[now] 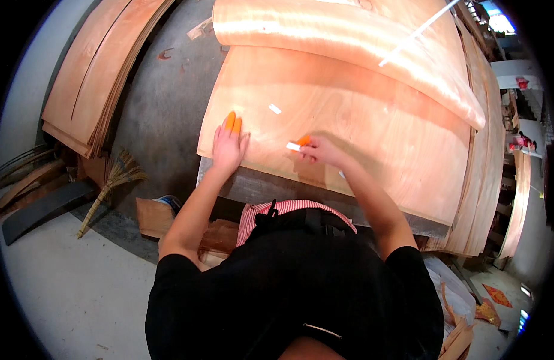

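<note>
Nearest the camera is the person's own black shirt, with a red-and-white striped apron edge point(289, 209) showing just beyond it against the near edge of the workbench point(271, 191). To the near left, on the pale floor, a straw broom point(109, 186) lies beside dark curved boards point(40, 207), and scraps of wood point(154, 217) sit under the bench edge. At the near right, paper litter point(463, 312) covers the floor.

On the bench lies a large veneer sheet point(361, 126), flat and spread wide. The left hand point(228, 147) rests palm down on its near left corner, fingers spread flat and gripping nothing; two fingertips wear orange finger covers point(232, 122). The right hand point(318, 150) is near the middle of the sheet's near part, its finger and thumb pinched together on a small white strip of tape point(294, 146), pressed at the sheet's surface. An orange cover shows on one fingertip there too.

Just beyond the hands another short white tape piece point(275, 109) sits on the veneer. Farther off, a curled veneer sheet point(349, 42) lies across the stack, and to the far left a second veneer pile point(97, 72) rests on the grey floor.
</note>
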{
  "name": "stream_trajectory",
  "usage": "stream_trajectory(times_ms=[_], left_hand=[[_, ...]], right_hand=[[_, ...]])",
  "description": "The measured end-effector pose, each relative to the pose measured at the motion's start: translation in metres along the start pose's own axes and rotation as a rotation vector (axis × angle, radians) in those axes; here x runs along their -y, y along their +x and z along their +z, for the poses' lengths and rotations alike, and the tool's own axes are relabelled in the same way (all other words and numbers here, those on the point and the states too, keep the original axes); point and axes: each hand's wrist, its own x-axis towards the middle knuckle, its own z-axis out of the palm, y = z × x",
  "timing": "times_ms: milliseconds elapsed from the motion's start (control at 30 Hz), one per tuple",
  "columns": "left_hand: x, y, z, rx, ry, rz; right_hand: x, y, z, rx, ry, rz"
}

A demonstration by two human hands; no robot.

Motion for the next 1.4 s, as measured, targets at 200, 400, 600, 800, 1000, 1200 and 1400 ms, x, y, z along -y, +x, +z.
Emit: stream_trajectory(times_ms=[200,400,600,800,1000,1200,1400], left_hand=[[-0.036,-0.074,-0.014,0.165,0.082,0.034],[-0.047,-0.073,-0.01,0.14,-0.099,0.027],[-0.076,-0.061,-0.004,0.302,0.066,-0.006],[-0.08,-0.064,-0.007,0.231,0.168,0.067],[-0.083,-0.059,-0.008,0.254,0.251,0.132],[-0.087,-0.059,-0.012,0.289,0.292,0.108],[-0.08,-0.045,-0.012,0.372,0.197,0.096]], right_hand=[[-0.005,0.021,0.062,0.061,0.083,-0.078],[0.003,0.039,0.096,-0.196,0.048,-0.035],[0.001,0.037,0.088,-0.15,0.11,-0.096],[0.01,0.033,0.087,-0.353,-0.63,-0.198],[0.027,0.055,0.053,-0.553,-1.199,-0.221],[0.0,-0.034,-0.009,-0.378,-0.341,-0.265],[-0.105,-0.142,-0.021,-0.343,0.465,-0.202]])
